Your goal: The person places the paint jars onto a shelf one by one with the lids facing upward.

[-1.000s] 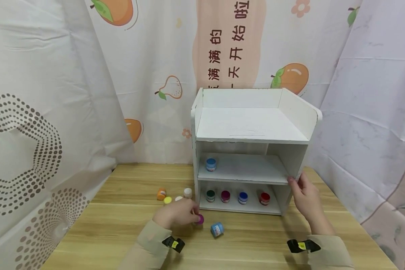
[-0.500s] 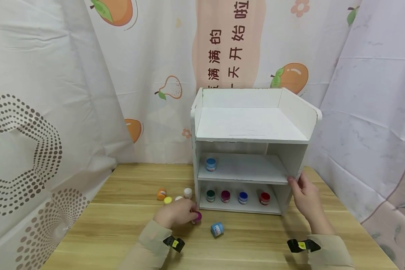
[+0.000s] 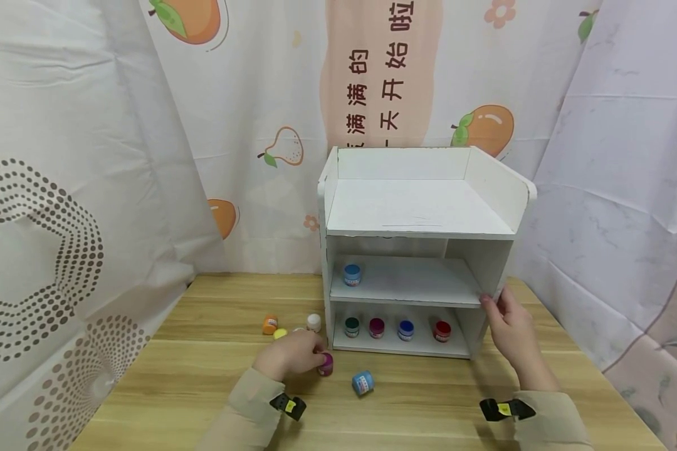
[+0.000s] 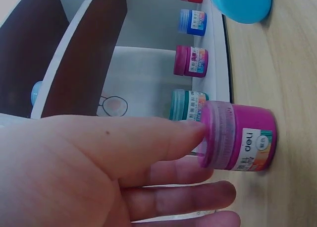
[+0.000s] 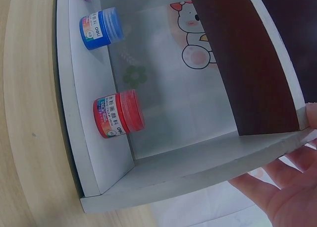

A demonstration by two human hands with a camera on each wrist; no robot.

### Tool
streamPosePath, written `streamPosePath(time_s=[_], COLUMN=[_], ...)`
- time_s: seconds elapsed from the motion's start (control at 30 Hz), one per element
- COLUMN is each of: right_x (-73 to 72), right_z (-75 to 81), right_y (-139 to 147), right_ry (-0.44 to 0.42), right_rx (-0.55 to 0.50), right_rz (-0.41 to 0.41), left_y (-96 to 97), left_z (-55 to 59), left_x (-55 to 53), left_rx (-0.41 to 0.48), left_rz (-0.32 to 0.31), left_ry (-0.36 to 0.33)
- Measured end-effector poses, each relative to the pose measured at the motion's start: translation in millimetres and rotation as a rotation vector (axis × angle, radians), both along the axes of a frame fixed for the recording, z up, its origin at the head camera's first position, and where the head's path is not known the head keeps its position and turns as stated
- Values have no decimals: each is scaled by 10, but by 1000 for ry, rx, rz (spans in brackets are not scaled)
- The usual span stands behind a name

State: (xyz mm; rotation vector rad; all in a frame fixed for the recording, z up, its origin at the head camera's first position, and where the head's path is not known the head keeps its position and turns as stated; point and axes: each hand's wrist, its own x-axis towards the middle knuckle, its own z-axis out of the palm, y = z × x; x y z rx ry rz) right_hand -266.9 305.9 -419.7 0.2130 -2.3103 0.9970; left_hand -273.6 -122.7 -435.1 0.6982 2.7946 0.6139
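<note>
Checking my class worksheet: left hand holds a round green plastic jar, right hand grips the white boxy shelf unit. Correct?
Wrong colour: the left wrist view shows the left hand holding a round magenta plastic jar. The right hand does grip the white boxy shelf unit.

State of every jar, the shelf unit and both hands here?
Left hand: pinching held purple jar
Held purple jar: upright, capped
Right hand: gripping shelf unit
Shelf unit: upright
Shelved cyan jar: upright
Green jar: upright, capped
Shelved purple jar: upright, capped
Blue jar: upright, capped
Red jar: upright, capped
Loose cyan jar: on its side
White jar: upright
Orange jar: seems tipped
Yellow jar: partly hidden
Pale jar: mostly hidden
</note>
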Motion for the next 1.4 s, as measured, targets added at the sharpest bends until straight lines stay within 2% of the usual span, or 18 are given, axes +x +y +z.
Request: streamPosePath(time_s=[0.2,0.33,0.5,0.7,0.97,1.13,1.27,1.4], right_x=[-3,-1,3,3,14,16,11,4], right_z=[5,15,18,15,24,36,26,13], right_y=[-2,-6,-9,-3,-11,-19,-19,-12], right_ry=[-5,-2,3,4,0,6,3,2], right_rx=[1,-1,-3,-4,-5,-15,2,6], right_rz=[2,-1,-6,-6,1,0,-14,-13], left_y=[-60,-82,-65,-17,55,69,73,71], left_z=[78,122,141,94,23,-2,-10,-13], left_x=[1,-4,0,7,19,15,18,33], left_rx=[30,48,53,29,-21,-51,-37,-7], left_rz=[-9,-34,-89,-175,-158,-147,-136,-89], left_ry=[63,71,92,128,101,123,118,78])
